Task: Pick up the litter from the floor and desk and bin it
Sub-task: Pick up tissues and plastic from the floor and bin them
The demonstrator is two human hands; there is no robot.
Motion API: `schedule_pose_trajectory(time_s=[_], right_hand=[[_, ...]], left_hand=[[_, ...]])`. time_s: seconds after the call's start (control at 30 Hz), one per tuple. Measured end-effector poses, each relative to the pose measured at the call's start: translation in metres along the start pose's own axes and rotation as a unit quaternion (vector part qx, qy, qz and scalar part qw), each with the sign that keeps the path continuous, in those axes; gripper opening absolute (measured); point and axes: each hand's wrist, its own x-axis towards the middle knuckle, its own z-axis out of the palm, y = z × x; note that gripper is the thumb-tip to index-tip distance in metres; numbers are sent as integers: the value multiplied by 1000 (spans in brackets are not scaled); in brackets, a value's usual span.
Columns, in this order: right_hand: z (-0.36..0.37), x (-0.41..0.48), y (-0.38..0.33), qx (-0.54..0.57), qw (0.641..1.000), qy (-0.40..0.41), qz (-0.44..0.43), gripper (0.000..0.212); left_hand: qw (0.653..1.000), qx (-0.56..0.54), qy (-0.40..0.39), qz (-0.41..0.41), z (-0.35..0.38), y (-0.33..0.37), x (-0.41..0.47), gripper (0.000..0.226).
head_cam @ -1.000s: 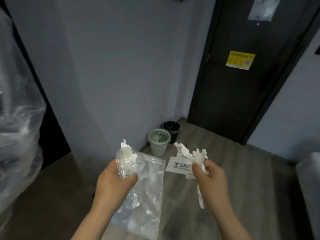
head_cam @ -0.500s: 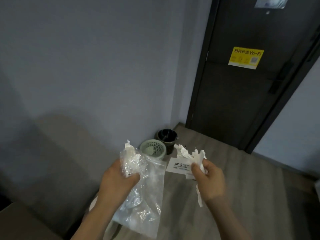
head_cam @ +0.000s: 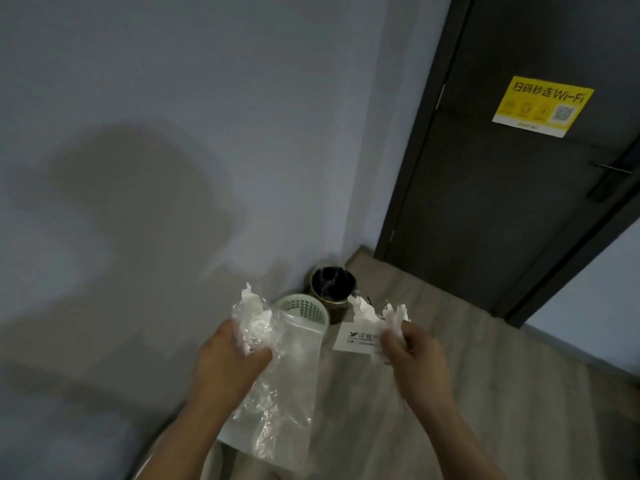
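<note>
My left hand (head_cam: 230, 365) grips a clear plastic bag (head_cam: 287, 403) together with a crumpled white tissue (head_cam: 251, 303) at its top; the bag hangs down below the hand. My right hand (head_cam: 415, 362) pinches crumpled white paper (head_cam: 367, 311) and a white printed card (head_cam: 358, 339). Ahead on the floor, in the corner, stand a pale green mesh bin (head_cam: 304, 308) and behind it a dark bin (head_cam: 330, 287) with a black liner. Both hands are held just short of the bins, above the floor.
A grey wall (head_cam: 173, 133) runs along the left, with my shadow on it. A dark door (head_cam: 519, 185) with a yellow Wi-Fi sticker (head_cam: 542, 105) and a lever handle stands right of the bins. The floor (head_cam: 502, 375) is grey wood plank.
The view has moved forward and turned right; the bins and door are nearer and the plastic-wrapped thing at left is out of sight. Both hands hold the same litter.
</note>
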Motion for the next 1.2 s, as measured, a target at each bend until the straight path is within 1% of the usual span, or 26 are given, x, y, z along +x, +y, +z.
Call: schedule_pose_trajectory(time_s=[0.23,0.33,0.43,0.5,0.57,0.7,0.83,0.97,1.03,1.13,1.2], right_hand=[[45,109,-4,-30,999,-16,38,21],[58,149,4,-35,998,-20,52,23],[66,189,16,-62,995,-28,71,16],[70,218,27,-68,995,-32,68,16],[73,247,40,-74,994,-50,62,17],[78,310,67,-83,989,-106,64,11],[82,369,95,-98,978,-165,80,12],[99,416,124,-112,968,-213,76,10],[112,432,140,-123,962,-233,78,10],[137,450,167,-130,957,-246,89,12],[155,460,189,-138,955,-249,88,13]], left_hand=[[998,46,-25,-28,25,2,130,27],[997,55,-36,-32,41,2,169,30],[995,71,-40,-48,59,2,203,30],[994,79,-39,-59,73,1,225,31],[994,81,-37,-69,91,1,246,31],[991,92,-27,-99,133,4,281,29],[980,120,-29,-154,175,0,307,28],[973,134,-24,-188,215,-24,334,33],[966,127,-22,-222,235,-42,348,37],[954,136,-34,-264,267,-76,371,40],[949,148,-43,-273,289,-100,387,37]])
